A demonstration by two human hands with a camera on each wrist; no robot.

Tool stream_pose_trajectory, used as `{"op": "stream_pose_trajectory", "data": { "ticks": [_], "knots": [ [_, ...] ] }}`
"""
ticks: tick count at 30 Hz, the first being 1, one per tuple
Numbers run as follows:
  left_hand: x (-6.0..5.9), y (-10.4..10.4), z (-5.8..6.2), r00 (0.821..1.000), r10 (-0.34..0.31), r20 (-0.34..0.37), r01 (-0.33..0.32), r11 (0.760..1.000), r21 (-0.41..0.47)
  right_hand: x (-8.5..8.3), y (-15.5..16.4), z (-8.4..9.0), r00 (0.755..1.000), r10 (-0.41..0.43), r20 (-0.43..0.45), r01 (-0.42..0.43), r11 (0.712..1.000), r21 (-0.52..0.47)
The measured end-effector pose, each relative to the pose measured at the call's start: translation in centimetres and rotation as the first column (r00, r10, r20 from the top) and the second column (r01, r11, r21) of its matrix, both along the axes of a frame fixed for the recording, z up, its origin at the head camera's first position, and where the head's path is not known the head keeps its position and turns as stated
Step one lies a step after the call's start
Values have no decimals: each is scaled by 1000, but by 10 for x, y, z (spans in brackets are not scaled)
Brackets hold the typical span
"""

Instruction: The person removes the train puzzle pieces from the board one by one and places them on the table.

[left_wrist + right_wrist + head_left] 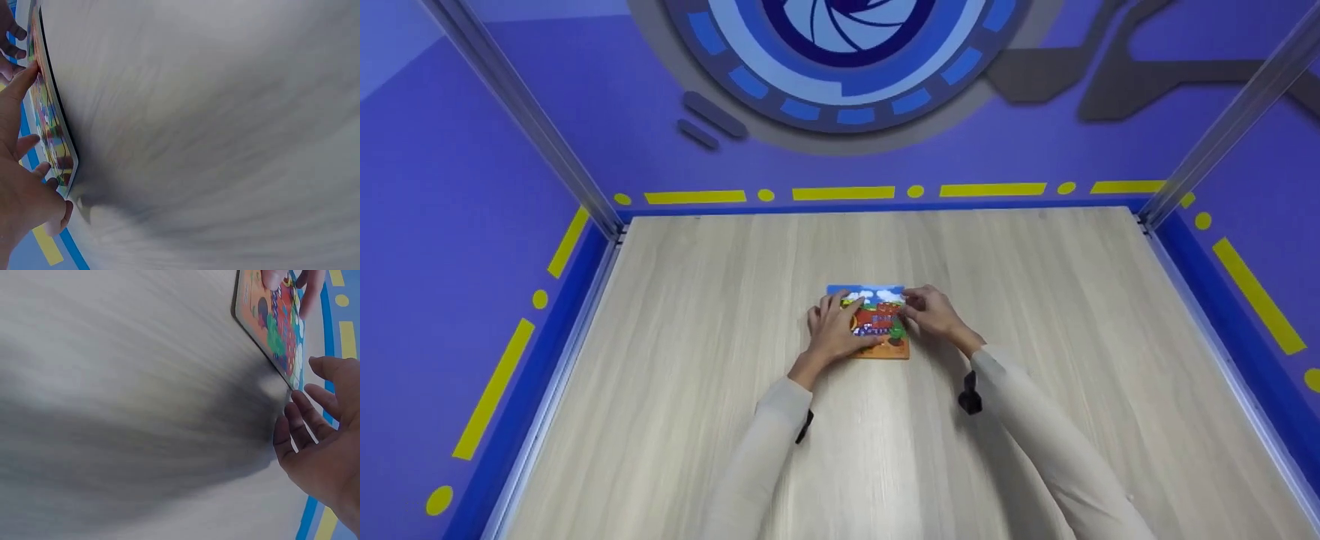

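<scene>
A thin, square picture board (895, 349) lies flat on the table, printed with blue sky, white clouds, a red vehicle-like picture and an orange lower strip. My left hand (834, 330) rests over its left half with fingers spread, hiding part of the picture. The left wrist view shows this left hand (22, 185) with its thumb on the board's face. At the right edge, near the upper corner, is my right hand (934, 311). In the right wrist view the right hand (323, 439) has bent fingers, fingertips right at the corner and the thumb apart from them.
The light wood-grain table (720, 300) surrounds the board. A blue-purple back wall (585, 90) with yellow markings rises behind it, and similar side walls stand left and right. Metal posts (525, 112) mark the corners. Black wrist devices (970, 397) hang below the sleeves.
</scene>
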State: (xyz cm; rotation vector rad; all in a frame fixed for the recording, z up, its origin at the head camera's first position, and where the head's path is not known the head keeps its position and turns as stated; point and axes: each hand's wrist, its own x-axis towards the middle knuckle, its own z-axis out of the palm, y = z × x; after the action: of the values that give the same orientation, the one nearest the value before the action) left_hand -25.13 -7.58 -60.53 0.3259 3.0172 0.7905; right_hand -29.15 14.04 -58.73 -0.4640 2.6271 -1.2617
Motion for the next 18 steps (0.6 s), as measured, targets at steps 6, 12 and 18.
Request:
{"op": "stream_pose_trajectory", "data": {
  "ticks": [6, 12, 18],
  "knots": [
    [7, 5, -2, 998, 37, -55, -39, 999, -33, -2, -6, -5, 1000, -14, -9, 15, 995, 98],
    [9, 4, -2, 998, 44, -46, -46, 998, -35, -3, -13, -6, 996, -87, -10, 87, 988, 125],
    [9, 3, -1, 999, 43, -32, -44, 999, -28, -3, -22, -5, 982, -189, -26, 190, 976, 106]
  ]
}}
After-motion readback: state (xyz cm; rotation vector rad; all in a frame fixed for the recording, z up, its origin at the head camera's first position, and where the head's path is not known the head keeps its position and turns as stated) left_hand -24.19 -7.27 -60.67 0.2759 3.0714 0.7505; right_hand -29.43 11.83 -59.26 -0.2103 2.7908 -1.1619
